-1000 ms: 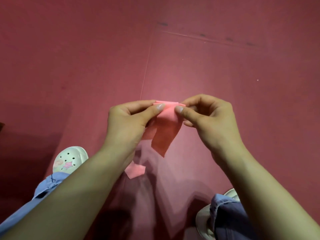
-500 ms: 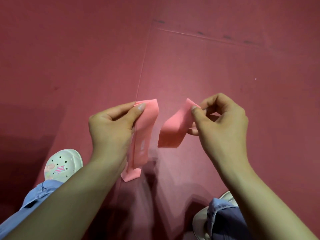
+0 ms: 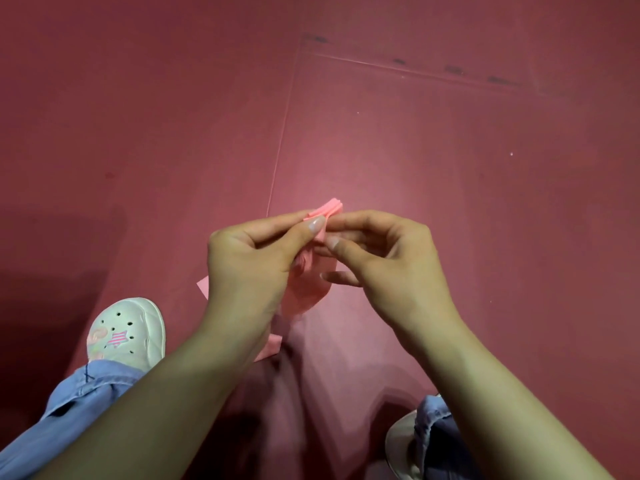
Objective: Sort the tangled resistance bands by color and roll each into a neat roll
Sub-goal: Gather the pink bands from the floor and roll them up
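Note:
A pink resistance band (image 3: 306,289) hangs in the air between both my hands, above the dark red floor. Its upper end is gathered into a small layered fold that sticks out above my fingertips. My left hand (image 3: 252,261) pinches that fold between thumb and fingers. From the right, my right hand (image 3: 388,261) pinches the same fold with thumb and forefinger. The loose tail of the band drops below my left hand, and two pink corners of it show beside and under my left wrist.
The dark red floor mat (image 3: 450,188) has a seam running up from my hands and a taped edge at the back right. My white clog (image 3: 124,332) and blue trouser leg are at lower left; the other shoe (image 3: 401,441) is at lower right.
Half a second ago my hands were apart, each holding one end of the pink band. They have come together and now pinch a gathered fold of the band at the top.

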`<state>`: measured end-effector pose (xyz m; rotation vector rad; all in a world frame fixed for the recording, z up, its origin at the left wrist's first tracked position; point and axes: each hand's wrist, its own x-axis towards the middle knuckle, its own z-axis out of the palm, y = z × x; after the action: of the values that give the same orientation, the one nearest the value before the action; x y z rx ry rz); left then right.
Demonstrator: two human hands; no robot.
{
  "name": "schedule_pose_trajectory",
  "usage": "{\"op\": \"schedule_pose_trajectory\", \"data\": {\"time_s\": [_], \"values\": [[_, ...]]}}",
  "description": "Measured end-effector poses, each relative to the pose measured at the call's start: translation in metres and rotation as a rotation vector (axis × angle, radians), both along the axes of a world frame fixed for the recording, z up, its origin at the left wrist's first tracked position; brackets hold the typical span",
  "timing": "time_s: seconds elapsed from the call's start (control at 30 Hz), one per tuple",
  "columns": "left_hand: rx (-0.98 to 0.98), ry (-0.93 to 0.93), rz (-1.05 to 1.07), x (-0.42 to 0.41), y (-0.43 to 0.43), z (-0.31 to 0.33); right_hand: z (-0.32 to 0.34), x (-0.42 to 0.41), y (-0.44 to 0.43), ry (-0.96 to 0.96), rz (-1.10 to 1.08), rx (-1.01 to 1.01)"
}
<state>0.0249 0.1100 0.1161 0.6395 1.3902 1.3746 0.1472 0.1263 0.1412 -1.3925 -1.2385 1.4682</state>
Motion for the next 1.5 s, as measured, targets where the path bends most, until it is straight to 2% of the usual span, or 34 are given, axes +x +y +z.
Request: {"op": "schedule_pose_trajectory", "data": {"time_s": [0.27, 0.57, 0.7, 0.77, 0.9, 1.0, 1.33, 1.5], "values": [[-0.006, -0.075, -0.023, -0.004, 0.003, 0.002, -0.004, 0.004, 0.004, 0.014, 0.088, -0.026], [0.058, -0.043, -0.079, -0.011, 0.003, 0.004, -0.002, 0.002, 0.005, 0.024, 0.115, -0.074], [0.009, -0.003, -0.022, -0.013, 0.005, 0.001, -0.001, 0.002, 0.005, 0.002, 0.126, -0.072], [-0.011, 0.023, -0.014, -0.014, 0.005, -0.001, 0.0, 0.001, 0.005, -0.028, 0.097, -0.056], [-0.022, 0.042, -0.031, -0.014, 0.005, -0.002, -0.003, 0.004, 0.009, -0.134, -0.101, 0.03], [-0.036, 0.052, -0.052, -0.013, 0.005, -0.003, -0.005, 0.006, 0.01, -0.185, -0.132, 0.059], [0.043, -0.005, -0.132, -0.012, 0.005, 0.0, -0.008, 0.006, 0.01, -0.035, -0.137, -0.05], [0.061, -0.079, -0.174, -0.011, 0.005, -0.001, -0.007, 0.003, 0.01, 0.031, -0.213, -0.049]]}}
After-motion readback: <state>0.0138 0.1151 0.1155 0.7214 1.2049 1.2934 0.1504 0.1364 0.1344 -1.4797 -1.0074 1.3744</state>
